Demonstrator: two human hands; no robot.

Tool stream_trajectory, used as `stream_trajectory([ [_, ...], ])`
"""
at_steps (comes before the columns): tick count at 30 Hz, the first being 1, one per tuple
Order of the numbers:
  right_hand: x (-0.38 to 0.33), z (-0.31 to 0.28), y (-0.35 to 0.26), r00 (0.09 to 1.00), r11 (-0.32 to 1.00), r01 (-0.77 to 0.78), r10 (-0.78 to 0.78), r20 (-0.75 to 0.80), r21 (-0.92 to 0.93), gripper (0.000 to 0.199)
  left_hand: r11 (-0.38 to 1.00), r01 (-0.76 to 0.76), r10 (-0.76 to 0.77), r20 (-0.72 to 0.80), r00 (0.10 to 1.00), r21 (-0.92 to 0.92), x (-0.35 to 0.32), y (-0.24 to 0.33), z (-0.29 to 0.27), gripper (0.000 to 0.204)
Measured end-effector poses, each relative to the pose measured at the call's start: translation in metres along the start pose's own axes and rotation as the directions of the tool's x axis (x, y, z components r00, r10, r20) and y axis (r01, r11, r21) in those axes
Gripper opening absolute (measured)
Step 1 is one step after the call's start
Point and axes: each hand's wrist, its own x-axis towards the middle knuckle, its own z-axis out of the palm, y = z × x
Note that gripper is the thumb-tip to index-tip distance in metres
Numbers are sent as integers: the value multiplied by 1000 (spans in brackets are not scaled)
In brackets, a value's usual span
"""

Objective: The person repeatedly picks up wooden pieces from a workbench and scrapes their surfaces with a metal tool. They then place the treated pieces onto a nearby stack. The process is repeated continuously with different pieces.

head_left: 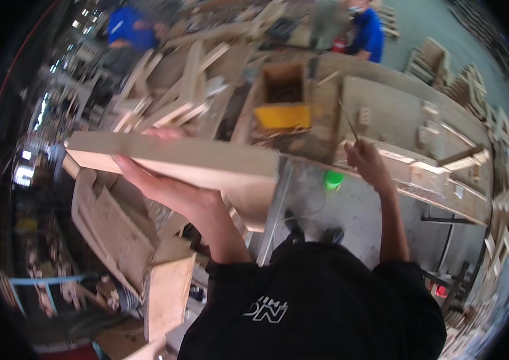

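A long, thick pale wooden piece [206, 157] is tilted up in front of me on the left. My left hand [149, 181] is closed around it, thumb on the near face and fingertips showing over the far edge. My right hand [367, 163] is shut on a thin, dark, rod-like tool [348, 119] whose tip points up and away; its exact kind cannot be made out. Beyond that hand lies a workbench [326, 141] bearing a long wooden strip [404, 157] and several small wooden blocks [427, 133].
An open wooden box with a yellow front [283, 116] stands on the bench. Scrap lumber [191, 78] is piled at far left. A green round object [333, 179] is below the bench edge. Two people in blue [369, 33] are across the bench. Wooden frames [467, 90] stack at right.
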Motion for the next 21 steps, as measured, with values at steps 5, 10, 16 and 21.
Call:
stream_trajectory([
  [5,-83,-175,-33,965,981,154,-175,-197,-120,26,838,504,-447,268,853,-209,-167,-95,55,53],
  [10,-166,-236,1,855,979,199,-155,-495,37,31,846,509,-409,808,425,160,-294,-152,77,44],
  [16,-258,-269,34,548,951,299,-240,-801,-81,81,987,27,-160,981,112,158,-428,-212,78,60],
  [21,-240,-222,19,216,927,-25,-361,-907,-375,82,998,38,45,993,112,-50,-472,-267,65,48],
])
